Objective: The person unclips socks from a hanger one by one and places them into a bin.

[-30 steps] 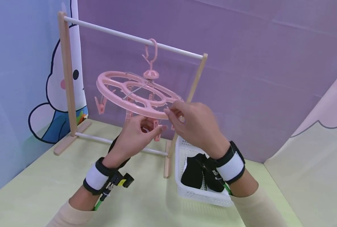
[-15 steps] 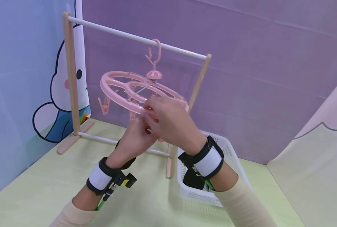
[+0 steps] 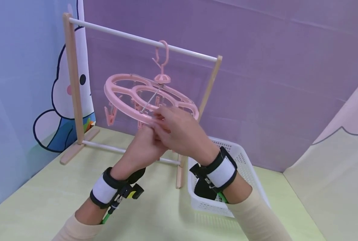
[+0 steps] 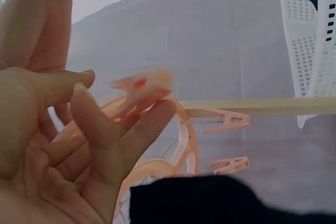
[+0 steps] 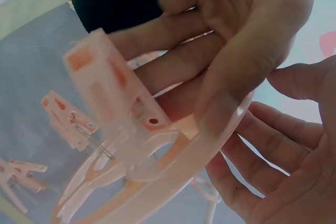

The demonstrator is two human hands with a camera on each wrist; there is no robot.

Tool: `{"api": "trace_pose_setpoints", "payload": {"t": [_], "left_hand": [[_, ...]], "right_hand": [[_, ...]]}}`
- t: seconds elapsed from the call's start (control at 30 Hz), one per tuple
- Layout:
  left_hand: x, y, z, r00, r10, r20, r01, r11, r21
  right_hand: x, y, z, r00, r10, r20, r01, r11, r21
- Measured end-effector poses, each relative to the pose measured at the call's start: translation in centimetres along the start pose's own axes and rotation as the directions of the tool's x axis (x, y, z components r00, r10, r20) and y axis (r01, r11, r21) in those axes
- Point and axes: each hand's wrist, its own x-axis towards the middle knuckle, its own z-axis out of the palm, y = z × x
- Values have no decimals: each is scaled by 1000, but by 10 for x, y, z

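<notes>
A pink round clip hanger point(image 3: 123, 103) hangs by its hook. At its near rim my left hand point(image 3: 139, 149) grips from below. In the right wrist view, the left thumb point(image 5: 219, 111) lies over the rim, with fingers reaching behind a pink clip point(image 5: 110, 77). That clip is blurred in the left wrist view point(image 4: 144, 90). My right hand point(image 3: 182, 132) is over the left in the head view; in the right wrist view its fingers spread loosely at the rim. A black cloth point(image 4: 194, 200) hangs beside the left hand, its top hidden.
The hanger's rack has a white top rod point(image 3: 118, 32) and wooden posts point(image 3: 71, 77). A white basket point(image 3: 243, 160) with a black sock-like cloth point(image 3: 205, 190) stands right of the rack, partly behind my right wrist. More pink clips point(image 3: 110, 115) dangle from the ring.
My right hand has moved left along the rim to meet the left hand and now covers its fingers. The ring shifts slightly. My left hand stays beneath the rim.
</notes>
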Motion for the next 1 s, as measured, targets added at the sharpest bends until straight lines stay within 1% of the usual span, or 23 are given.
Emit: {"api": "trace_pose_setpoints", "payload": {"t": [0.07,0.13,0.2,0.27,0.33,0.37,0.43,0.47,0.5,0.53,0.57,0.63,0.67,0.7,0.77,0.83,0.9,0.93,1.0], "left_hand": [[-2,4,-4,999,-31,27,31,1000,8],[-7,10,-13,998,-45,50,44,998,35],[-13,17,-27,996,-60,61,55,994,90],[-18,23,-44,996,-71,56,61,987,150],[-23,28,-61,994,-103,42,91,971,220],[-25,30,-68,992,-122,33,109,959,262],[-28,30,-78,987,-159,21,142,930,338],[-29,29,-80,983,-180,22,160,917,365],[-29,26,-80,980,-197,28,172,908,382],[-27,23,-78,977,-210,40,179,905,386],[-26,20,-75,974,-221,57,183,907,380],[-21,10,-65,970,-225,88,184,924,334],[-18,5,-58,972,-213,96,176,939,297],[-15,-1,-50,977,-189,95,160,955,250],[-10,-10,-35,987,-143,74,132,981,144],[-6,-16,-22,994,-104,34,102,994,42],[-4,-20,-14,997,-83,-8,83,996,-31],[-3,-20,-11,996,-87,-20,85,995,-55],[-2,-20,-9,995,-99,-32,97,993,-72]], "right_hand": [[-2,2,1,1000,-6,-12,6,1000,7],[-4,4,2,1000,-10,-23,10,1000,19],[-5,6,3,999,-13,-36,14,999,33],[-6,8,3,998,-25,-59,27,999,46],[-7,10,4,996,-28,-81,32,998,57],[-8,11,3,995,-29,-91,35,998,61],[-9,13,3,994,-26,-104,35,996,79],[-10,14,3,994,-23,-104,32,995,91],[-11,15,4,994,-15,-104,26,994,103],[-12,16,3,994,-11,-105,23,994,109],[-14,18,3,994,-7,-108,19,993,117],[-17,20,3,993,6,-115,9,991,130],[-19,22,3,993,15,-118,1,991,136],[-21,23,3,992,27,-122,-10,990,142],[-24,25,3,990,56,-128,-37,988,152],[-26,28,3,988,82,-128,-61,986,156],[-28,32,3,986,101,-129,-81,985,155],[-29,34,3,985,109,-131,-89,984,152],[-31,39,4,983,127,-133,-107,983,147]]}}
